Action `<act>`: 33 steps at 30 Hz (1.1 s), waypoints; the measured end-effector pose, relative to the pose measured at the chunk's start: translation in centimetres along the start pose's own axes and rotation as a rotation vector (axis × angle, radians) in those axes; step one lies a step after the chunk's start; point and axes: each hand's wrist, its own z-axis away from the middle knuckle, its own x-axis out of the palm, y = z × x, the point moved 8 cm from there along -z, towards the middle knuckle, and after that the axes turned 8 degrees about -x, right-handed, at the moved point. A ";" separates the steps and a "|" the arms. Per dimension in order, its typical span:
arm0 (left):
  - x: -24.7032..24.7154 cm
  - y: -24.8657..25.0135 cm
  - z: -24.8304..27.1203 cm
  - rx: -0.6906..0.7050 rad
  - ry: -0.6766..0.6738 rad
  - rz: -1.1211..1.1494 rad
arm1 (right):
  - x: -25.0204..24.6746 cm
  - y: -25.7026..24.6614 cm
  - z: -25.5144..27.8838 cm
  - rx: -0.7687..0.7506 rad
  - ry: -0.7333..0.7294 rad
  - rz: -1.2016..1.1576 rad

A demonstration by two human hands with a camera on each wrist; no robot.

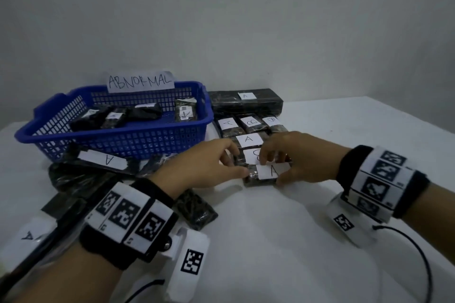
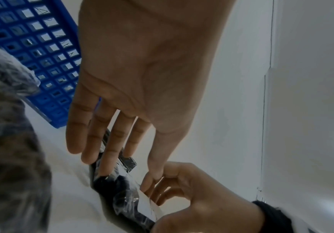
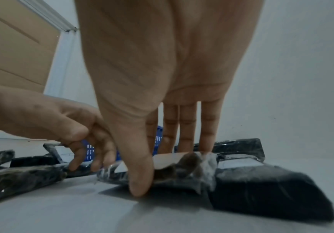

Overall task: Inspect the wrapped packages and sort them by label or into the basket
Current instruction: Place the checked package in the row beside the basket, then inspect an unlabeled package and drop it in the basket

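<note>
On package [image 1: 264, 174], both hands [image 1: 248, 162] pinching.

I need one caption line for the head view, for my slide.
Both hands, left hand and right hand, set an A-labelled package beside the blue basket.

Black wristbands [image 1: 128, 226] carrying white panels of square black-and-white coded markers wrap both bare forearms, with thin black cables [image 1: 418, 253] trailing from them.

Blue lattice basket [image 1: 118, 140]; black glossy packages [image 1: 246, 103] with white labels [image 1: 248, 140]; white table [image 1: 270, 241].
</note>
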 end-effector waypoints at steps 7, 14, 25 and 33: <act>-0.1 0.0 0.5 -0.028 -0.035 -0.028 | 0.8 -0.9 -0.6 -0.033 -0.049 0.060; -0.3 0.4 0.7 -0.013 -0.032 -0.033 | 0.8 -0.4 -0.6 -0.005 -0.045 0.057; -6.3 -1.9 5.2 -0.021 0.155 0.153 | -6.3 -5.8 -1.4 -0.119 0.149 -0.103; -12.7 -10.1 14.6 -0.167 0.373 0.136 | -4.2 -19.0 -6.7 -0.383 0.092 -0.203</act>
